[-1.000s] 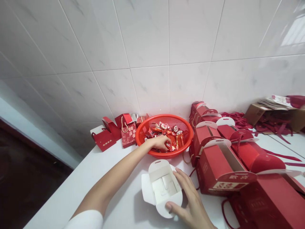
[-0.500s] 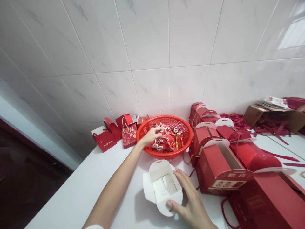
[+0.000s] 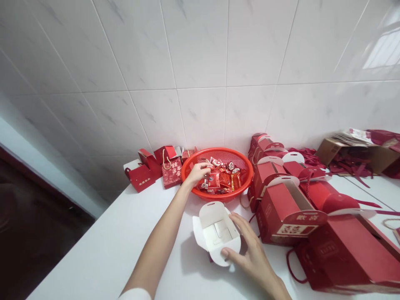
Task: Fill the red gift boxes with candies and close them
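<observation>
My left hand (image 3: 199, 173) reaches into the left side of a red plastic basket (image 3: 219, 197), its fingers bent together over the candies. Whether a candy is between them is hidden. Wrapped candies (image 3: 225, 179), mostly red with some white and gold wrappers, fill the basket's bottom. In front of the basket stands a small gift box (image 3: 219, 234) with its flaps spread, showing a white inside with nothing in it but folded bottom panels. My right hand (image 3: 246, 246) grips the box's right side, thumb on the near flap and fingers along the far right edge.
Red gift boxes (image 3: 289, 212) with handles stand in rows on the right. Smaller red boxes (image 3: 142, 173) sit left of the basket. A cardboard box (image 3: 331, 152) with dark red ribbons lies at the far right. A tiled wall (image 3: 200, 112) backs the white table (image 3: 115, 254).
My left hand has shifted slightly within the basket, and the candies near it lie differently. My right hand keeps its grip on the box. The view has moved a little.
</observation>
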`<action>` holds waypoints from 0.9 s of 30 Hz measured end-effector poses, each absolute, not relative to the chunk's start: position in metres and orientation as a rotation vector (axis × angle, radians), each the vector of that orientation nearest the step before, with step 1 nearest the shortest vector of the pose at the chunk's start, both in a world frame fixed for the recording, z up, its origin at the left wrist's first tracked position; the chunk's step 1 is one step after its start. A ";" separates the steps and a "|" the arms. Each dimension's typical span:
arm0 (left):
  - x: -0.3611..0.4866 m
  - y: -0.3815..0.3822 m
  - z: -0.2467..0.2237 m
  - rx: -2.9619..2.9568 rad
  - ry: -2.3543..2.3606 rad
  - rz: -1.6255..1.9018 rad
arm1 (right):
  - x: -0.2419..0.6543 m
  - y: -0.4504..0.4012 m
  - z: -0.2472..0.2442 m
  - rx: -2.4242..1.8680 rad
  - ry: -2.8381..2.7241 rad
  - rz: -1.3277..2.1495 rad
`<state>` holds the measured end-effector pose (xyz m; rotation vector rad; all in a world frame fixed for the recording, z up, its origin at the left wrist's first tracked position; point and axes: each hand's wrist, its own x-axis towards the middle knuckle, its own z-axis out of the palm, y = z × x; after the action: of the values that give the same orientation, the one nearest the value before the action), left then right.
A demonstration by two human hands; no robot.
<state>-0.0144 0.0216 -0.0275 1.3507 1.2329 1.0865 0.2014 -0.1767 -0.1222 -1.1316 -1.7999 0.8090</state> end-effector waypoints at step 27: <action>-0.010 0.016 -0.025 1.368 1.315 1.033 | 0.203 -0.173 -0.124 -1.064 -1.782 0.753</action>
<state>-0.0103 0.0162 -0.0248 1.3682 1.3151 1.0333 0.2031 -0.1729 -0.1238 -1.0644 -1.7824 0.7532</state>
